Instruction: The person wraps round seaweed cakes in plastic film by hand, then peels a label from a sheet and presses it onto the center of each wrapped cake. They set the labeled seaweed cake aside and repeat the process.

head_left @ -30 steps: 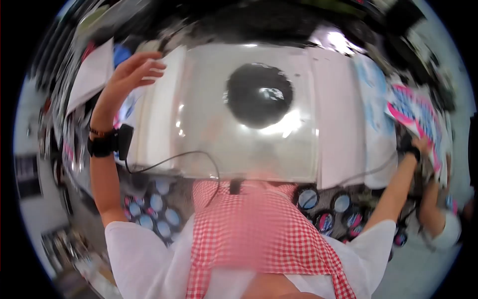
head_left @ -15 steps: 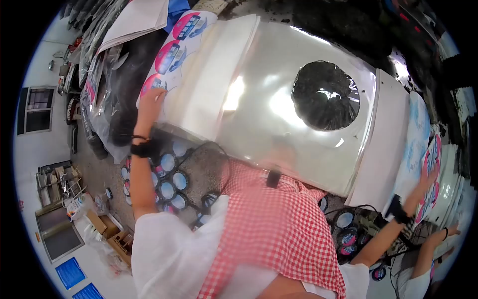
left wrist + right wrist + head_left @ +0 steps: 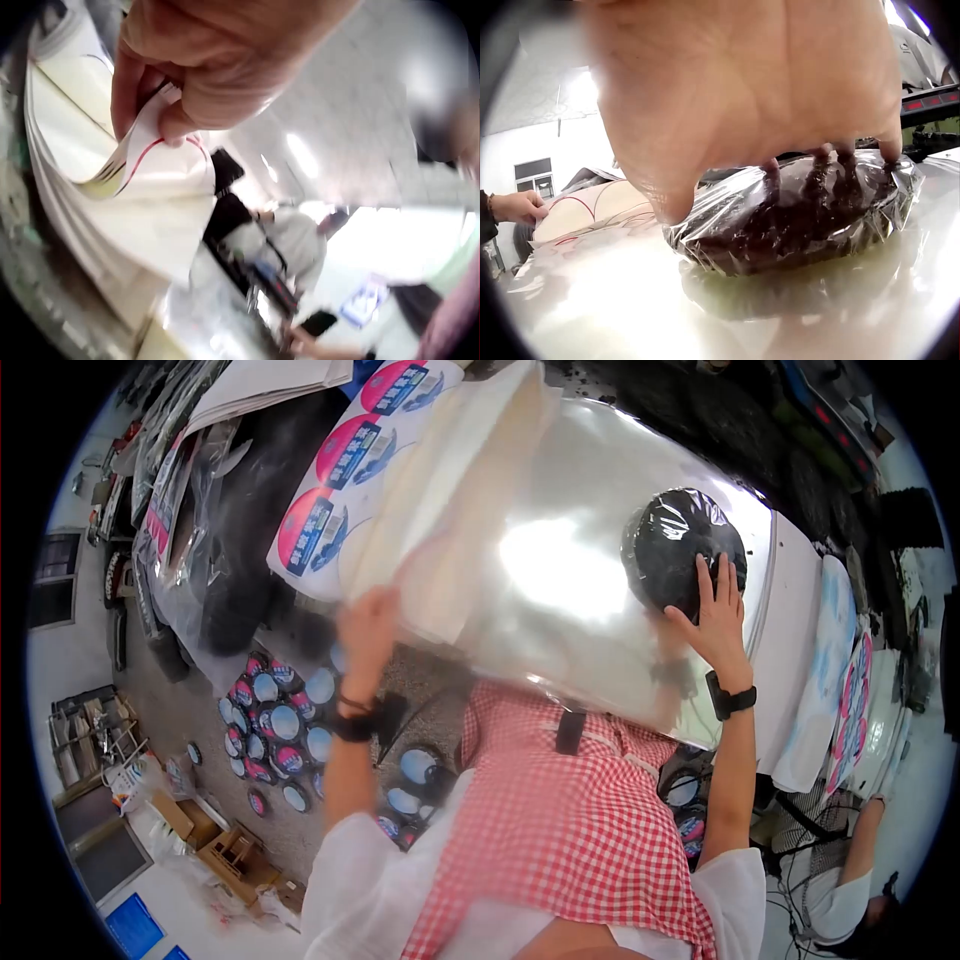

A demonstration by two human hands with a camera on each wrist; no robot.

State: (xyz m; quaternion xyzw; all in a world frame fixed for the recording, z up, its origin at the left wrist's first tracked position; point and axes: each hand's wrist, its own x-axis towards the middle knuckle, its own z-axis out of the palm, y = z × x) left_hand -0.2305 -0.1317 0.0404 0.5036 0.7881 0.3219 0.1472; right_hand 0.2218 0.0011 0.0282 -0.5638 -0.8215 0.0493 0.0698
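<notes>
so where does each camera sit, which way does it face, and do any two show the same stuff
Head: worn on the head, facing forward and down over the glossy surface; left hand, right hand and checked apron show.
Left wrist: on that wrist, facing along the hand; its fingers pinch a paper sheet.
Right wrist: on that wrist, facing past the right hand, which touches a wrapped black disc; the left hand shows at far left.
Shared: head and right wrist both show the wrapped black disc and both hands.
</notes>
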